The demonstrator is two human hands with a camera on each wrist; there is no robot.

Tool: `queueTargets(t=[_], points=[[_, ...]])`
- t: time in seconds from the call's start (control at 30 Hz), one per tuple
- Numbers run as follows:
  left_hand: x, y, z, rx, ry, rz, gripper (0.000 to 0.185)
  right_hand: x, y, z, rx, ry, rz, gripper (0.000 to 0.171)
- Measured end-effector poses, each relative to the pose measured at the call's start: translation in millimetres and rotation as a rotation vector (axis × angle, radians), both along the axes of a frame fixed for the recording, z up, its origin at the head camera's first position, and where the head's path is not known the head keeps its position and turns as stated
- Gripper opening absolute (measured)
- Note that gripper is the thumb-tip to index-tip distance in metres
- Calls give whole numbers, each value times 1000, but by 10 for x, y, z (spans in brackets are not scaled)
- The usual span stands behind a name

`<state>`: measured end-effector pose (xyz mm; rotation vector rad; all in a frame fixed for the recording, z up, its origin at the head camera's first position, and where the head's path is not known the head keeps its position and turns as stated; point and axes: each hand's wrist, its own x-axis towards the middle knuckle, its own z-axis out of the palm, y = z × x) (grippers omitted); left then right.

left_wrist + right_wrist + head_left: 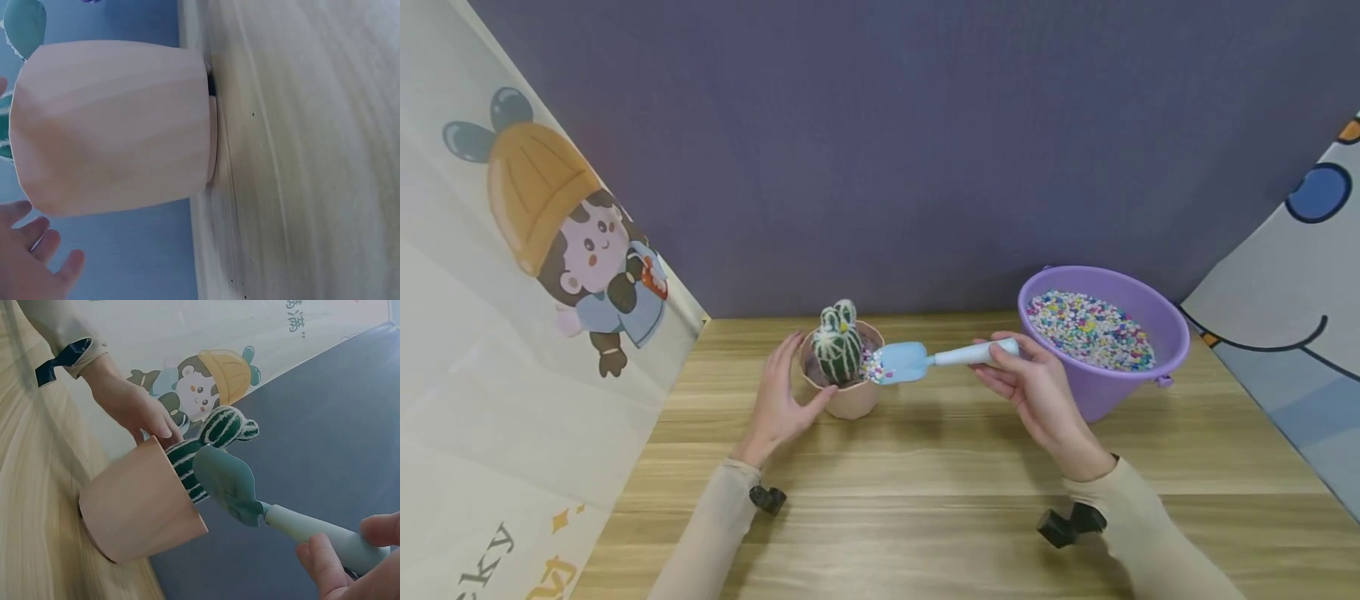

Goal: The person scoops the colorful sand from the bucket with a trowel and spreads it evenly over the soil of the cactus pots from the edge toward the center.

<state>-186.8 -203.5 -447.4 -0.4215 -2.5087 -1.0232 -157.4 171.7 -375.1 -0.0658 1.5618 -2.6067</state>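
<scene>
Head view shows the left hand (782, 400) with spread, relaxed fingers (792, 346) touching the pink pot (850, 398) on the desk (925, 483). Right hand (1037, 392) fingers curl round the blue scoop (917, 361), its pebble-laden blade tilted over the pot's rim beside the cactus (838, 346).

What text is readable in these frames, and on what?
"ky": end of a grey word, its start cut off by the frame edge, on the left cartoon panel, low in the head view.
Gold characters below it on that panel: cut off, unreadable.
"满": teal Chinese character on the same panel in the right wrist view; the mark above it is cropped.
Pink pot, blue trowel, purple bucket: no lettering visible.
</scene>
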Motion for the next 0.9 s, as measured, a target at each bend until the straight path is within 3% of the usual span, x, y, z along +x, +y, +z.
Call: queueTargets(t=[0.27,0.4,0.73,0.9], points=[[-50,-45,-54,11,-104,-81,110,-49,-101,-28,39,-26,6,12],[-52,-50,-108,12,-148,-79,111,-61,-138,-48,71,-52,7,12],[-56,-49,-96,42,-145,-68,110,-119,-208,-5,147,5,-1,33],[-71,-43,-93,37,-135,-53,110,-139,-232,35,192,29,-4,31]])
